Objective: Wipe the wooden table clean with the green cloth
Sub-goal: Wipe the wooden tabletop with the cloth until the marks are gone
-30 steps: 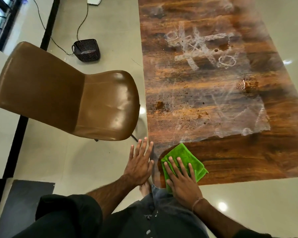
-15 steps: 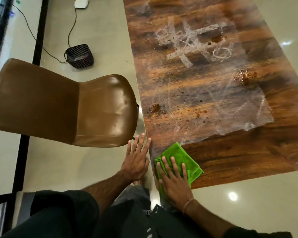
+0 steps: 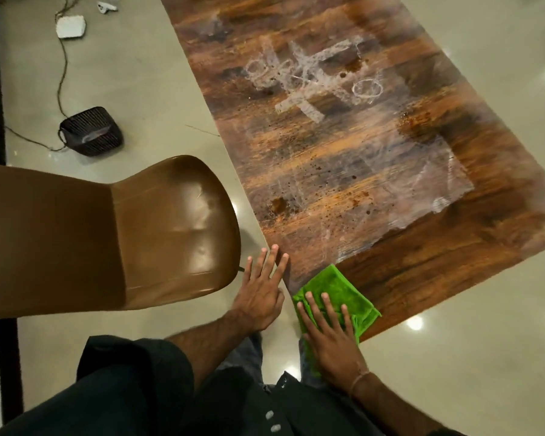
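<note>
The wooden table (image 3: 422,265) runs from the near corner up and away; its near strip looks dark and clean. Further up it carries white chalk marks (image 3: 309,80), a pale smeared patch and brown spots (image 3: 279,204). The folded green cloth (image 3: 334,294) lies on the table's near corner. My right hand (image 3: 328,332) presses flat on the cloth with straight, spread fingers. My left hand (image 3: 261,287) lies flat with straight fingers at the table's left edge, beside the cloth, and holds nothing.
A brown leather chair (image 3: 123,231) stands close to the table's left edge, next to my left hand. On the floor beyond it sit a small black ribbed box (image 3: 90,132) with a cable and a white adapter (image 3: 71,26).
The view has swung, so the table now slants to the right. Both hands keep the same pose, the right one still flat on the cloth at the near corner.
</note>
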